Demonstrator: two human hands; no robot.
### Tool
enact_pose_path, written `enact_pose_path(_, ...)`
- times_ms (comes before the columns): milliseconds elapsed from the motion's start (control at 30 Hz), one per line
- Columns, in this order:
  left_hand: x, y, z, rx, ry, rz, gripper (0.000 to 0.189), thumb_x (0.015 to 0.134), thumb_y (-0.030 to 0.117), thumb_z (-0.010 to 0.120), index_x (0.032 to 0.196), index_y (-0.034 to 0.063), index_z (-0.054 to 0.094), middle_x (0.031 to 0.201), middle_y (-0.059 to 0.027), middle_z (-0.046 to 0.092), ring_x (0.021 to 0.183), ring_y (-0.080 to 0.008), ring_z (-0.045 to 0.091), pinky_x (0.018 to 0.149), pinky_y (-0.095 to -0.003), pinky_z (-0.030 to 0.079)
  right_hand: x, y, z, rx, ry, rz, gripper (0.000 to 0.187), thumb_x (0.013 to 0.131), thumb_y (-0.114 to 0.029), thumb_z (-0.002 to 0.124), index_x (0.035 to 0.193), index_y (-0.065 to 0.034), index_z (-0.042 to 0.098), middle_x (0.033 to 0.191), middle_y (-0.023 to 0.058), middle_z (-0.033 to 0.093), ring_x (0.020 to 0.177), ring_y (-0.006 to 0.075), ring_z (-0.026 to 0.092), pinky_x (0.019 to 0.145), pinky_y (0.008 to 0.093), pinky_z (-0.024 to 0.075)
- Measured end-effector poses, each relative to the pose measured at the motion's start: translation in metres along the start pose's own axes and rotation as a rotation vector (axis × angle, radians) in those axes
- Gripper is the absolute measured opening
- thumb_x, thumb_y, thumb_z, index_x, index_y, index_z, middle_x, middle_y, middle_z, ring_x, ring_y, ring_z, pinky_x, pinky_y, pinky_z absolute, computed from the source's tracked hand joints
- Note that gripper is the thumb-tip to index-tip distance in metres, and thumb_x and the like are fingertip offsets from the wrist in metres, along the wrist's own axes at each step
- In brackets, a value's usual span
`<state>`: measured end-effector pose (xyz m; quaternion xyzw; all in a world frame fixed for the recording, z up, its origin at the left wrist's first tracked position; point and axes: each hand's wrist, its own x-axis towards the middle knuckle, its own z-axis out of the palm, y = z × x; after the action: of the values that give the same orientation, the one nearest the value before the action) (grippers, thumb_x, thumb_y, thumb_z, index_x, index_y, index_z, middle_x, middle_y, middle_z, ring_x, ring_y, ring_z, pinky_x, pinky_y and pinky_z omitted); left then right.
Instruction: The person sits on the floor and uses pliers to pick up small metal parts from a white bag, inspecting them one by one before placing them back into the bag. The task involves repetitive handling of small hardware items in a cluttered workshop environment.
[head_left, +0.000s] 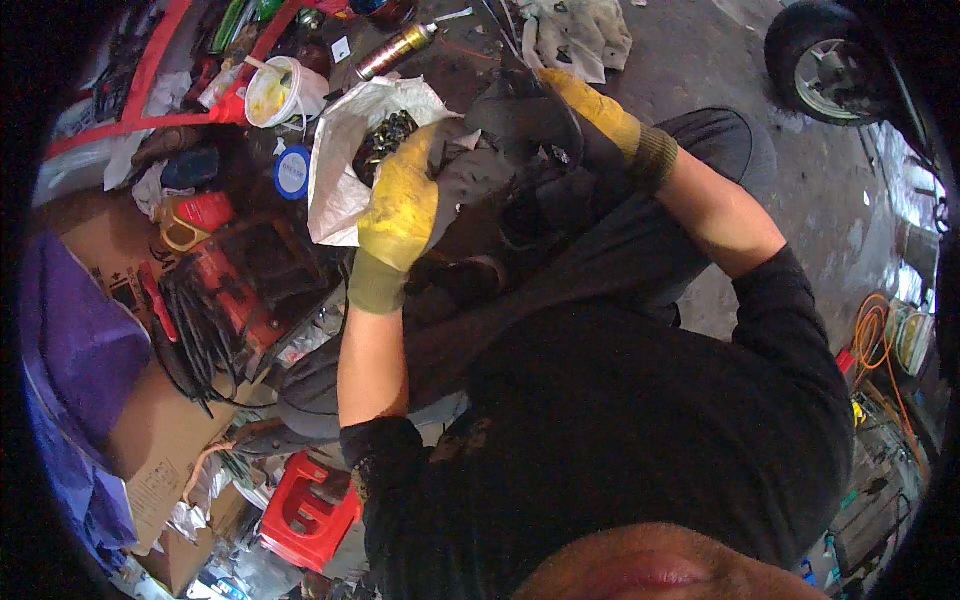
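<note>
My left hand (403, 199), in a yellow work glove with a knitted cuff, is at the right side of a white woven sack (334, 180). The sack's mouth is rolled open and small dark and brassy metal pieces (384, 142) lie inside. The left fingertips reach the edge of these pieces; whether they grip any is hidden. My right hand (596, 112), in a matching glove, is at the rim of a dark, curved object (517, 112) beside the sack. Its fingers are largely hidden, and the object's kind is unclear.
Beyond the sack are a white bucket (281, 94), a spray can (397, 51) and a blue-rimmed lid (293, 172). A red machine (240, 292) with black cables stands at left, near a red plastic stool (309, 514). A grey cloth (585, 34) and a wheel (829, 67) are at upper right.
</note>
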<state>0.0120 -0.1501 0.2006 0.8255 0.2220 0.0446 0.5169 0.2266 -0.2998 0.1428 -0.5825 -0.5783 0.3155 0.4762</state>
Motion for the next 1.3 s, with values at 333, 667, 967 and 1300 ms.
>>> enact_pose_path(333,-0.017,-0.004,0.013,0.916,0.385,0.41,0.056,0.072,0.01,0.074,0.127,0.0147,0.065,0.129,-0.0194,0.058,0.113,-0.04,0.06,0.092,-0.0508,0.048,-0.002,0.021,0.007,0.053,0.01,-0.201,0.048,0.1,-0.023,0.059,0.141,-0.0006,0.051,0.143,0.0196,0.053,0.132,0.0327,0.053,0.111,0.041,0.0423)
enact_pose_path(667,-0.008,-0.01,0.016,0.915,0.185,0.304,0.06,0.073,0.012,0.073,0.132,0.0087,0.06,0.126,-0.0167,0.064,0.109,-0.0365,0.066,0.091,-0.047,0.054,0.004,0.007,0.015,-0.384,0.23,-0.335,0.041,0.098,-0.024,0.058,0.133,-0.0004,0.058,0.124,0.0209,0.066,0.12,0.0337,0.061,0.104,0.0398,0.0474)
enact_pose_path(967,-0.003,-0.016,0.024,0.545,0.406,0.356,0.038,0.092,0.016,0.069,0.126,-0.0006,0.065,0.115,-0.0218,0.071,0.104,-0.0397,0.07,0.091,-0.0435,0.055,0.009,-0.008,0.014,-0.03,0.221,-0.155,0.046,0.098,-0.026,0.058,0.136,-0.0008,0.057,0.129,0.022,0.062,0.123,0.0352,0.059,0.106,0.039,0.0471)
enact_pose_path(1300,0.002,-0.011,0.003,0.524,0.526,0.332,0.033,0.09,0.017,0.071,0.119,0.0022,0.069,0.111,-0.0206,0.072,0.1,-0.0383,0.071,0.087,-0.0449,0.056,-0.015,0.002,0.007,-0.437,0.075,-0.041,0.063,0.101,-0.027,0.055,0.154,0.0002,0.036,0.154,0.0215,0.044,0.14,0.031,0.048,0.115,0.0368,0.0383)
